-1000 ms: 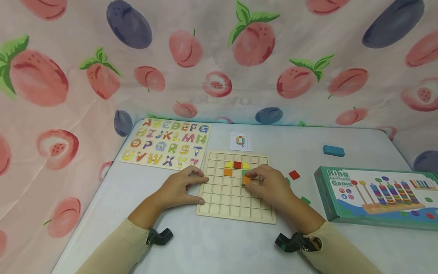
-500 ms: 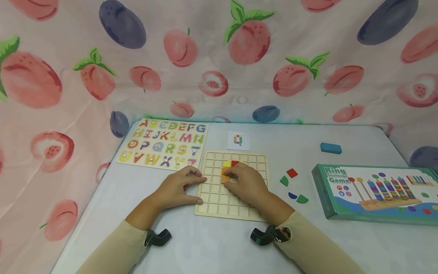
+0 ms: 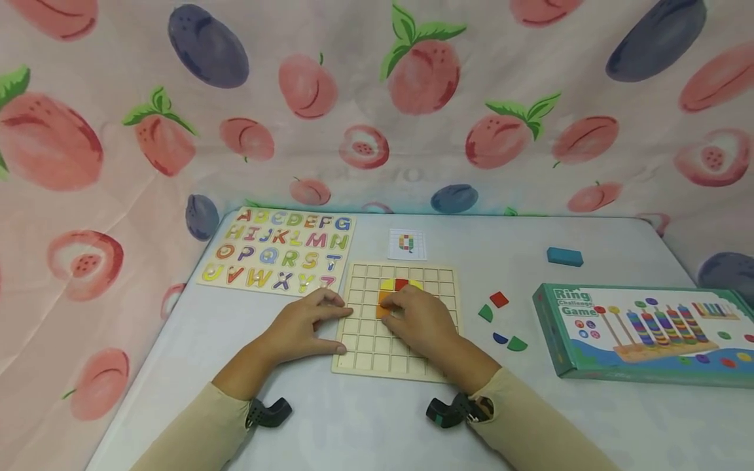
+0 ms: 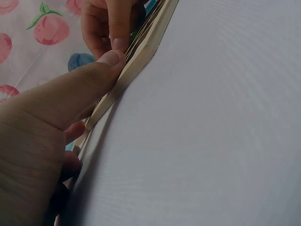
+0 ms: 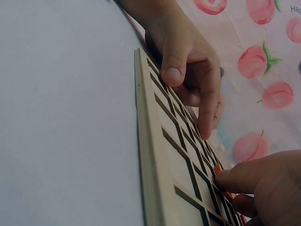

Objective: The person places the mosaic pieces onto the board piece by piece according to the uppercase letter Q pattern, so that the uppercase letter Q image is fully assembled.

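Two hands show, apart, in the head view: the left hand [image 3: 303, 330], thumb and fingers spread, touches the left edge of the gridded board [image 3: 365, 343]; the right hand [image 3: 425, 322] pinches an orange tile [image 3: 379, 313], nearer that edge than the right one. In the left wrist view, the left hand's thumb meets the board's rim; in the right wrist view, the right hand's thumb touches orange.

The person wears two long sleeves of plain beige cloth, the left sleeve [image 3: 194, 432] and the right sleeve [image 3: 538, 425], both ending at the wrist with some soft folds. At each cuff there is a black device, one on the left [image 3: 271, 413] and one on the right [image 3: 446, 411], thick and bent in shape. Beyond the cuffs, the left hand [image 3: 307, 326] and the right hand [image 3: 421, 320] are bare.
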A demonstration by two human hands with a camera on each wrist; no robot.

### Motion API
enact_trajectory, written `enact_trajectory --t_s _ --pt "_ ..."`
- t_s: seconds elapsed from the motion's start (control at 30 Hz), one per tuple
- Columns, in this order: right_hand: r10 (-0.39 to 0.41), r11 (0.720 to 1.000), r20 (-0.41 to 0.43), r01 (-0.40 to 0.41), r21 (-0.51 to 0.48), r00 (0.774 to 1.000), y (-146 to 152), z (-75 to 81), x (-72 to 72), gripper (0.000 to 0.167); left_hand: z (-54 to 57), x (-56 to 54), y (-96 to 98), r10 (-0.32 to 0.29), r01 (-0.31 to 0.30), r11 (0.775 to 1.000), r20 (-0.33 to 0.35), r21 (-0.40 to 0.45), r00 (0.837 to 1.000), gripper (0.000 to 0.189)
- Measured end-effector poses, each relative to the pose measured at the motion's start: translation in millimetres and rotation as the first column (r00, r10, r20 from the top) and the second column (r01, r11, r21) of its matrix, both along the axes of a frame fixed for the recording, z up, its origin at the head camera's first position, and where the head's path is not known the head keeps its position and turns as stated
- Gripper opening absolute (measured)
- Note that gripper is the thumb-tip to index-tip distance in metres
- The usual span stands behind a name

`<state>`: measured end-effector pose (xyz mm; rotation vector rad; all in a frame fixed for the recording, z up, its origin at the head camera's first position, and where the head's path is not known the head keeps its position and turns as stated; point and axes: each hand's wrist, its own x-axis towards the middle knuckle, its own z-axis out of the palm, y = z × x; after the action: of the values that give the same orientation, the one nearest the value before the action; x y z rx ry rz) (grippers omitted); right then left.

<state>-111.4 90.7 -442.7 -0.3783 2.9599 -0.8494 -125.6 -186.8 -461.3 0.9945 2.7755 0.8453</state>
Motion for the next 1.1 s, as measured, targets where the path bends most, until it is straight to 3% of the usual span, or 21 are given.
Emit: enact_trajectory --t_s 0.6,0.83,1.1 --pt "-0.022 0.996 -0.026 0.024 0.081 0.999 -1.5 0.3 4.4 0.023 -3.2 -0.7 0.2 0.011 -0.011 1.000 0.009 0.005 1.000 0.065" --pt "-0.038 0.999 -0.038 0.039 0.021 0.999 6.2 0.2 10.6 0.022 -2.5 0.6 0.3 0.003 -0.003 1.000 -0.008 0.017 1.000 0.065" --pt "-0.127 0.991 0.005 0.127 -0.042 0.992 27.9 6.0 28.1 0.027 -0.4 0.5 0.1 0.002 -0.002 1.000 0.017 0.016 1.000 0.064"
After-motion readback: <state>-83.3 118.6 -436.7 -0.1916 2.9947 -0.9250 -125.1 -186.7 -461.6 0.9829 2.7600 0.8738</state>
